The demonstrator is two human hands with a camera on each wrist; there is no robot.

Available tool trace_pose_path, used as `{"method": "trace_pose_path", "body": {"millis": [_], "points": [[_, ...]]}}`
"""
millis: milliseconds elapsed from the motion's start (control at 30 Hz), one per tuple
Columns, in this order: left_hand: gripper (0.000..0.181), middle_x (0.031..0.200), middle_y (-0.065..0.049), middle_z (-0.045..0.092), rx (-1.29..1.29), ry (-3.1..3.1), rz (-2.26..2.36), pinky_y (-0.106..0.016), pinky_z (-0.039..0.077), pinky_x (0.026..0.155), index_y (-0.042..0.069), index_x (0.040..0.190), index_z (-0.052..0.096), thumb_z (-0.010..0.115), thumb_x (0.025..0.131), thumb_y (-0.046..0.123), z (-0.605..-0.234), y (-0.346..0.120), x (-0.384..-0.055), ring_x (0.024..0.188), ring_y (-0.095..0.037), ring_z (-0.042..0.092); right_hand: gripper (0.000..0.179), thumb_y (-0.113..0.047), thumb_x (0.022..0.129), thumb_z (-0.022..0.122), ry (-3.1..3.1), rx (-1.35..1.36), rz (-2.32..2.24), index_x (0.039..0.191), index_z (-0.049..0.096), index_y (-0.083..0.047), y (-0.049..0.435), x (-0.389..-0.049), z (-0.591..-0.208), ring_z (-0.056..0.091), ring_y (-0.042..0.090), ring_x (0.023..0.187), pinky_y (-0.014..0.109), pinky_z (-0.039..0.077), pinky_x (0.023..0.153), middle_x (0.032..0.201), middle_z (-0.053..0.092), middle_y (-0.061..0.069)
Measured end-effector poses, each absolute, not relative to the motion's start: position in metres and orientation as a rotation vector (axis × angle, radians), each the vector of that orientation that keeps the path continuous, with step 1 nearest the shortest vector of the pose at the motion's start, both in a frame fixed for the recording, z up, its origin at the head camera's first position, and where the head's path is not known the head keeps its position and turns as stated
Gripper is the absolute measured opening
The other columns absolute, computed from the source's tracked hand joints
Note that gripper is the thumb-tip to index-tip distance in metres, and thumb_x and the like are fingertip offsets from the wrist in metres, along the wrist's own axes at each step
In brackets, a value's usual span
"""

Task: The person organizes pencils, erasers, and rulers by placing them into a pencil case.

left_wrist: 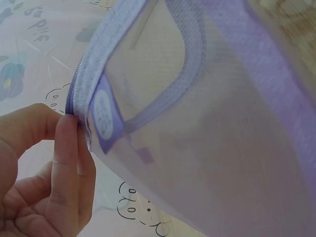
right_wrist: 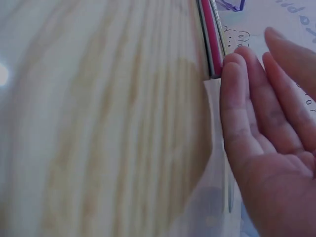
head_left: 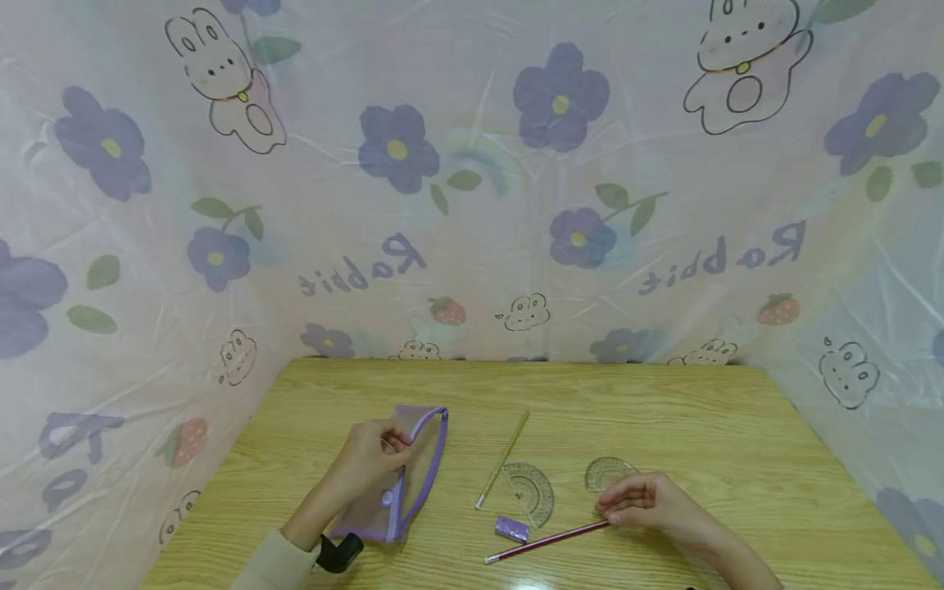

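My left hand [head_left: 379,451] pinches the zippered rim of a see-through pencil case [head_left: 369,508] with purple trim. Its mouth gapes to the right. In the left wrist view, thumb and finger nip the lilac zipper edge beside a small purple label [left_wrist: 104,116]. My right hand [head_left: 652,508] is at the right end of a dark red pencil [head_left: 549,541] lying on the table. The right wrist view has the fingertips beside that pencil's end, with the fingers nearly straight and a gap to the thumb; whether they touch it I cannot tell.
Between the hands lie a yellow pencil [head_left: 503,459], a clear protractor [head_left: 533,492] and a purple eraser [head_left: 512,528] close to the red pencil. A second protractor [head_left: 608,473] sits just beyond my right hand. A patterned curtain [head_left: 472,246] encloses the wooden table [head_left: 664,410].
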State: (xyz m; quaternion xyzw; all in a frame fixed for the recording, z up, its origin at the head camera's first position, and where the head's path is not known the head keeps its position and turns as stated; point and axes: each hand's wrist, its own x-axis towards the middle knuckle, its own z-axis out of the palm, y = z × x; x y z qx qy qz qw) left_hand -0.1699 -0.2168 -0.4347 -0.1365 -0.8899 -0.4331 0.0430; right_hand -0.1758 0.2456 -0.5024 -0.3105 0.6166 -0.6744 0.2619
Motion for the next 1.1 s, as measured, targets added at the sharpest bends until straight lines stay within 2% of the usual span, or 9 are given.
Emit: {"method": "trace_pose_path", "body": {"millis": [200,800,1100], "points": [[0.007,0.074,0.000,0.063,-0.446,-2.709,-1.312,-0.023,0.053,0.055,0.002,0.085,0.068,0.074,0.085,-0.002,-0.4353,-0.2188,-0.1707,0.063,-0.012,0.061,0.029,0.011,0.094,0.057,1.687,-0.825,-1.811,0.119,0.052,0.024,0.2452,-0.1779,-0.5053,0.067,0.025,0.106,0.032,0.055,0.089,0.116,0.063,0.033],[0.006,0.075,-0.001,0.063,-0.452,-2.711,-1.341,-0.023,0.053,0.056,0.002,0.086,0.068,0.072,0.085,-0.003,-0.4335,-0.2186,-0.1713,0.065,-0.016,0.062,0.032,0.009,0.093,0.061,1.809,-0.797,-1.833,0.119,0.052,0.025,0.2485,-0.1786,-0.5082,0.068,0.023,0.101,0.031,0.056,0.085,0.114,0.063,0.033],[0.007,0.076,-0.001,0.064,-0.446,-2.725,-1.350,-0.023,0.054,0.058,0.002,0.087,0.068,0.073,0.085,-0.001,-0.4330,-0.2187,-0.1723,0.067,-0.018,0.063,0.030,0.005,0.090,0.068,1.910,-0.842,-1.778,0.115,0.058,0.020,0.2473,-0.1778,-0.5093,0.069,0.023,0.099,0.031,0.057,0.083,0.111,0.062,0.036]]}}
